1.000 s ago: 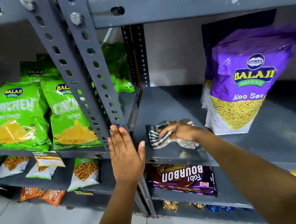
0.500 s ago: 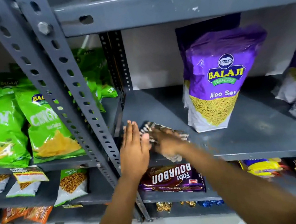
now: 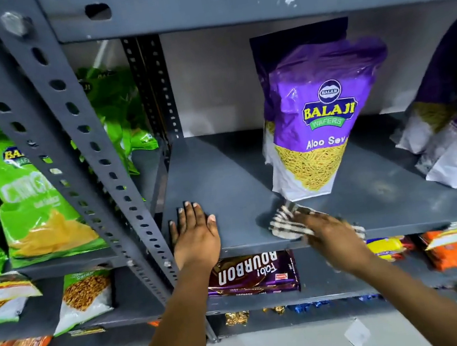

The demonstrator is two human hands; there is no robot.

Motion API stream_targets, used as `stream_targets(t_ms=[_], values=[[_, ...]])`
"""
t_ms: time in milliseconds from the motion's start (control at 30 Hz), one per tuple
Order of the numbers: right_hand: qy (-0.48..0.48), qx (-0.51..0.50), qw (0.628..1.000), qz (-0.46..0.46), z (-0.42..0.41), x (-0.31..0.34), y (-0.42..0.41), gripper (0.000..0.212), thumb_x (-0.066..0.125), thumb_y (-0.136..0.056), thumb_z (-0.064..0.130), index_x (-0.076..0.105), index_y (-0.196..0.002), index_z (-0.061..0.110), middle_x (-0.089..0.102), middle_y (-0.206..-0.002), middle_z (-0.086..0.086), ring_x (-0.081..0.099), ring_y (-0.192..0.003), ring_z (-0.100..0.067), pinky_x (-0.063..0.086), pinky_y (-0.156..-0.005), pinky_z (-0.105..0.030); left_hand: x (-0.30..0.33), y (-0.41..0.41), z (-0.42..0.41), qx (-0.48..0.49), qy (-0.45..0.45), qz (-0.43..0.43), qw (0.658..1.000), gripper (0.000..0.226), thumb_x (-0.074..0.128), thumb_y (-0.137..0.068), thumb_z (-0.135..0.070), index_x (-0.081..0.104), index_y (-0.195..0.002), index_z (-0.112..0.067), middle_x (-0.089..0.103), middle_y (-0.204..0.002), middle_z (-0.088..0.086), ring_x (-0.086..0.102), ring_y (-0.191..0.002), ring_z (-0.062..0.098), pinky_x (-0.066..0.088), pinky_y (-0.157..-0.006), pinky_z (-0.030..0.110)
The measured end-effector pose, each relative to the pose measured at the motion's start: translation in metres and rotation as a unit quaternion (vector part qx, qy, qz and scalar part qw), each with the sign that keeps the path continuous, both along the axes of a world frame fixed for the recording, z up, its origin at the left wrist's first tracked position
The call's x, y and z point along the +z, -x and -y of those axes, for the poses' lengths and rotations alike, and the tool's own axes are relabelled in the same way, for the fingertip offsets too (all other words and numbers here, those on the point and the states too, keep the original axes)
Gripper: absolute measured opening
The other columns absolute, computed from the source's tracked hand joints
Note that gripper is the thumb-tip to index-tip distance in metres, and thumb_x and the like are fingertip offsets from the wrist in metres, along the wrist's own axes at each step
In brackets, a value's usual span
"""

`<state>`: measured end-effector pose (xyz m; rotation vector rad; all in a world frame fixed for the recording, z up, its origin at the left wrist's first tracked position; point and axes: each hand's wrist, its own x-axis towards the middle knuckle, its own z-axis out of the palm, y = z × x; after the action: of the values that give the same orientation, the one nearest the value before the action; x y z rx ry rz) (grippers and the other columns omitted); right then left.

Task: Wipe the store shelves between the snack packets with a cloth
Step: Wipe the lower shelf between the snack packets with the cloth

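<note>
The striped cloth has been swept rightward along the grey shelf, now just below the purple packet, gripped by the right hand. The left hand is laid flat, fingers released.

My left hand lay flat, fingers spread, on the grey shelf by the perforated upright. At three o'clock from it, my right hand pressed the striped cloth down, just at six o'clock of the purple Aloo Sev packet.
</note>
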<state>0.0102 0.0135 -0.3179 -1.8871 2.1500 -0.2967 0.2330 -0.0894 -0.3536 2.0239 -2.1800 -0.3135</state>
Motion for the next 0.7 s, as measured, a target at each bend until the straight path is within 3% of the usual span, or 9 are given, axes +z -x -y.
stream_targets(t_ms=[67, 133, 233, 300, 467, 600, 700], values=[[0.041, -0.059, 0.997, 0.039, 0.006, 0.014, -0.016, 0.039, 0.049, -0.09, 0.018, 0.043, -0.129, 0.023, 0.055, -0.129, -0.014, 0.053, -0.113, -0.034, 0.045, -0.088, -0.039, 0.0, 0.001, 0.0, 0.0, 0.002, -0.003, 1.0, 0.054, 0.011, -0.098, -0.036, 0.002, -0.145, -0.012, -0.003, -0.156, 0.004, -0.006, -0.142, 0.018, -0.007, -0.114, 0.038], [0.064, -0.037, 0.995, 0.07, 0.016, 0.016, -0.05, 0.048, 0.047, -0.089, 0.011, 0.038, -0.134, 0.023, 0.045, -0.14, -0.015, 0.047, -0.122, -0.035, 0.042, -0.097, -0.042, 0.0, 0.0, 0.0, 0.001, 0.002, -0.004, 1.0, 0.054, 0.011, -0.098, -0.035, 0.001, -0.145, -0.012, -0.004, -0.156, 0.004, -0.006, -0.142, 0.018, -0.007, -0.114, 0.038], [0.033, 0.079, 0.995, 0.049, 0.022, -0.002, -0.093, 0.058, 0.044, -0.09, 0.008, 0.025, -0.141, 0.026, 0.016, -0.157, -0.005, 0.013, -0.144, -0.023, 0.01, -0.119, -0.04, 0.0, -0.001, 0.0, -0.002, 0.004, 0.001, 1.0, 0.053, 0.013, -0.098, -0.032, 0.0, -0.145, -0.012, -0.005, -0.156, 0.005, -0.007, -0.142, 0.018, -0.006, -0.114, 0.038], [0.035, 0.092, 0.995, 0.025, 0.018, -0.013, -0.077, 0.059, 0.045, -0.09, 0.011, 0.023, -0.142, 0.028, 0.014, -0.157, 0.0, 0.011, -0.145, -0.018, 0.002, -0.119, -0.036, 0.0, -0.001, 0.001, -0.004, 0.011, 0.002, 1.0, 0.053, 0.013, -0.098, -0.033, 0.001, -0.145, -0.012, -0.004, -0.156, 0.005, -0.006, -0.142, 0.018, -0.006, -0.114, 0.038], [0.066, -0.022, 0.997, 0.038, -0.016, -0.017, 0.015, 0.05, 0.046, -0.085, 0.022, 0.04, -0.135, 0.026, 0.032, -0.151, -0.002, 0.03, -0.139, -0.024, 0.019, -0.116, -0.04, 0.001, 0.001, 0.0, -0.003, 0.011, 0.002, 1.0, 0.053, 0.011, -0.097, -0.034, 0.002, -0.145, -0.012, -0.003, -0.156, 0.005, -0.005, -0.142, 0.018, -0.005, -0.114, 0.038], [0.064, -0.192, 0.978, 0.054, -0.016, 0.002, 0.028, 0.047, 0.047, -0.085, 0.007, 0.045, -0.13, 0.015, 0.044, -0.142, -0.014, 0.04, -0.13, -0.032, 0.035, -0.106, -0.041, 0.001, 0.001, 0.001, 0.0, 0.006, -0.004, 1.0, 0.052, 0.011, -0.098, -0.032, 0.002, -0.145, -0.013, -0.003, -0.156, 0.004, -0.005, -0.142, 0.017, -0.004, -0.115, 0.038], [0.063, -0.056, 0.994, 0.071, -0.002, 0.001, -0.015, 0.055, 0.045, -0.086, 0.003, 0.034, -0.138, 0.018, 0.026, -0.153, -0.01, 0.023, -0.141, -0.027, 0.016, -0.118, -0.041, 0.003, 0.002, 0.001, 0.011, -0.003, -0.008, 1.0, 0.051, 0.012, -0.098, -0.031, 0.004, -0.145, -0.013, -0.001, -0.156, 0.003, -0.003, -0.142, 0.017, -0.003, -0.115, 0.039]])
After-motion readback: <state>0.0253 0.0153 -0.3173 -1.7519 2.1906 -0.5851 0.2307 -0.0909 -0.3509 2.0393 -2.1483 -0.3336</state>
